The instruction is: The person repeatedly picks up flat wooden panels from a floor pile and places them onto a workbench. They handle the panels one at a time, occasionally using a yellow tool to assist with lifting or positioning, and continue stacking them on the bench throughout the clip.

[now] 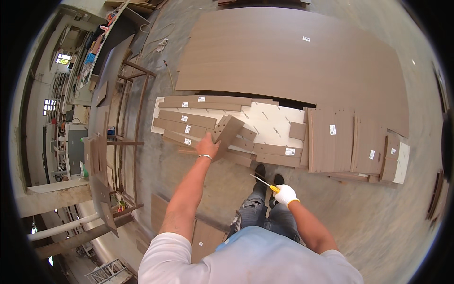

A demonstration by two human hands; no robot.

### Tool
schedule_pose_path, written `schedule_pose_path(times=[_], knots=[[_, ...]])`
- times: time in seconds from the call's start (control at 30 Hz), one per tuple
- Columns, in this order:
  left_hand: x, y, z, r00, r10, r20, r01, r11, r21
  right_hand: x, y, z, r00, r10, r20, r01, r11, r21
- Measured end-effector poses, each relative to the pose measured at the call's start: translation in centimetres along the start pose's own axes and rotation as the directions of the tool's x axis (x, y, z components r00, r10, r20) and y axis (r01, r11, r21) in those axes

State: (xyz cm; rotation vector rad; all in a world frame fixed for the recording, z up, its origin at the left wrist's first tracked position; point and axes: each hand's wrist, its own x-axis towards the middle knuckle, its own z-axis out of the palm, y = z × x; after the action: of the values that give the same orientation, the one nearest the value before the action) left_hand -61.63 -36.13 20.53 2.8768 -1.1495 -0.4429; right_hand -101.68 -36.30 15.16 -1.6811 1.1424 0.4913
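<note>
My left hand (208, 146), bare with a white band at the wrist, grips the near left side of a short brown board (229, 133) with small dark holes. The board is tilted above other brown strips. In my right hand (286, 194), which wears a white glove, is a screwdriver (274, 189) with a yellow handle. Its thin metal shaft points up and left, away from the boards. Labelled brown strips (187, 117) lie fanned out beside my left hand, on a white printed sheet (274, 120). My left fingertips are partly hidden.
A large brown panel (283, 57) lies beyond the strips. Wider labelled boards (331, 142) are stacked at the right. A metal-framed rack (137, 113) with leaning panels stands at the left. More brown boards (205, 241) lie on the floor beside my left arm.
</note>
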Motion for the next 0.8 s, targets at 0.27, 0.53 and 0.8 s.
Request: schedule_pose_path(times=[0.27,0.53,0.8], knots=[[0.7,-1.0,-0.8,0.999,-0.036,-0.002,0.036,0.996,0.087,-0.3,-3.1,-3.8,0.975,0.114,-0.193,-0.076,0.978,0.193],[0.9,-0.2,-0.3,0.941,-0.154,0.301,0.211,0.963,-0.165,-0.7,-8.6,-4.0,0.973,0.043,-0.225,-0.025,0.996,0.083],[-1.8,2.0,1.0,0.976,-0.001,0.217,0.033,0.989,-0.142,-1.5,-10.3,-7.4,0.995,-0.043,-0.088,0.016,0.956,-0.294]])
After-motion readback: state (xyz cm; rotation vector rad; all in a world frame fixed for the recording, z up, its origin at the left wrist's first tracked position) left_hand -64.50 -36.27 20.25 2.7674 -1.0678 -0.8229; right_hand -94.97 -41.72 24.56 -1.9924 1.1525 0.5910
